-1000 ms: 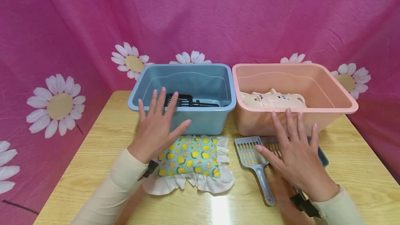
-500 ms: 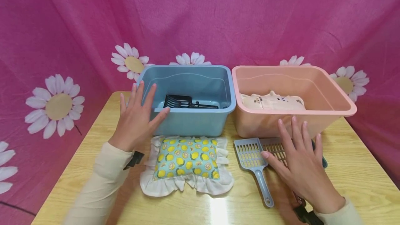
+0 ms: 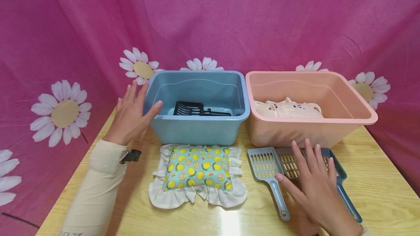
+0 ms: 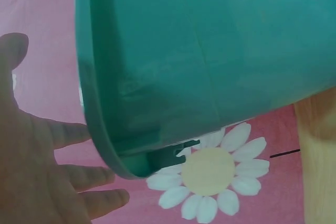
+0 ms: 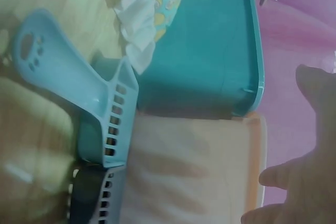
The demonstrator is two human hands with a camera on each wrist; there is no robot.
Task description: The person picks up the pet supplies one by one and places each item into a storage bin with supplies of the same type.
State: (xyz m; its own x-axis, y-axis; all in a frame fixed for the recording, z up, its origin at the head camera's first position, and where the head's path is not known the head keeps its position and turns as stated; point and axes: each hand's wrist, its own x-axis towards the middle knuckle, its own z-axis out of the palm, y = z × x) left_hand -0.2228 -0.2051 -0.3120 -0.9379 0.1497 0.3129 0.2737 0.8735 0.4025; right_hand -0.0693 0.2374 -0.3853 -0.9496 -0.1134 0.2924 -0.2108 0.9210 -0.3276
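My left hand [image 3: 129, 117], fingers spread, is at the left end of the blue bin [image 3: 197, 132]. In the left wrist view its fingertips [image 4: 79, 134] lie close to the bin's rim; I cannot tell whether they touch. A black slotted litter scoop [image 3: 188, 109] lies inside that bin. Hovering with extended fingers, my right hand [image 3: 316, 185] is over several litter scoops in front of the pink bin [image 3: 288, 134]. These are a light blue-grey scoop [image 3: 265, 164], a brown-grey scoop [image 3: 288, 162] whose handle is hidden, and a dark blue scoop [image 3: 348, 199]. Neither hand holds anything.
A lemon-print pillow [image 3: 200, 170] with a white frill lies before the blue bin. In the pink bin sits a cream printed cloth bundle [image 3: 292, 110]. The bins stand side by side on a wooden table [image 3: 183, 223], against a pink daisy curtain [image 3: 210, 17].
My left hand has moved left, from above the pillow and the blue bin's front to the bin's left end. The right hand has drawn back slightly, uncovering more of the dark blue scoop.
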